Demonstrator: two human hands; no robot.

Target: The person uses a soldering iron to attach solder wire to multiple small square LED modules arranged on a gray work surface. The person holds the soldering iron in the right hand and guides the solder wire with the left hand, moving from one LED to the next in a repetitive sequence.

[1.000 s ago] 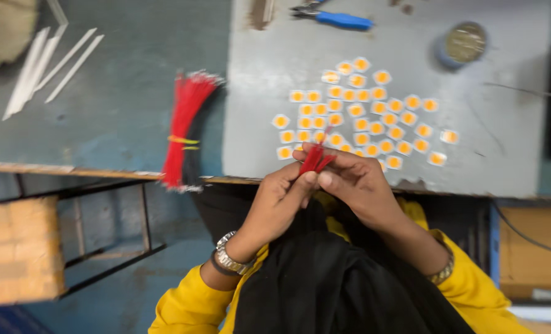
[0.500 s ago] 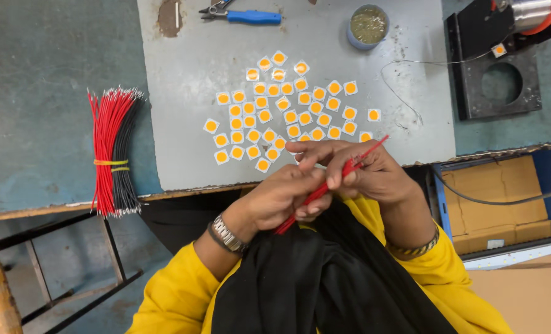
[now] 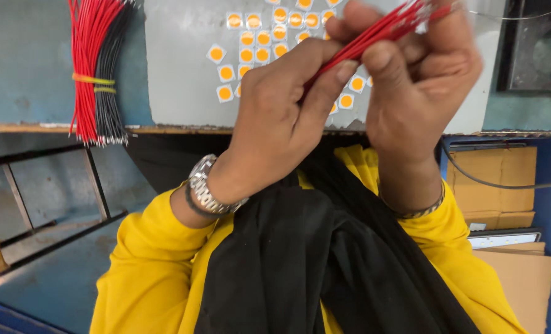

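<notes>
Two wire bundles, red and black, lying banded on the bench at left, left hand pinching the lower end of thin red wires, right hand closing around them higher up, yellow square chips lying behind on the grey plate.

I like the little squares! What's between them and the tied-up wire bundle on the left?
Only bare grey mat lies between the squares and the bundle, seen in the head view.
</notes>
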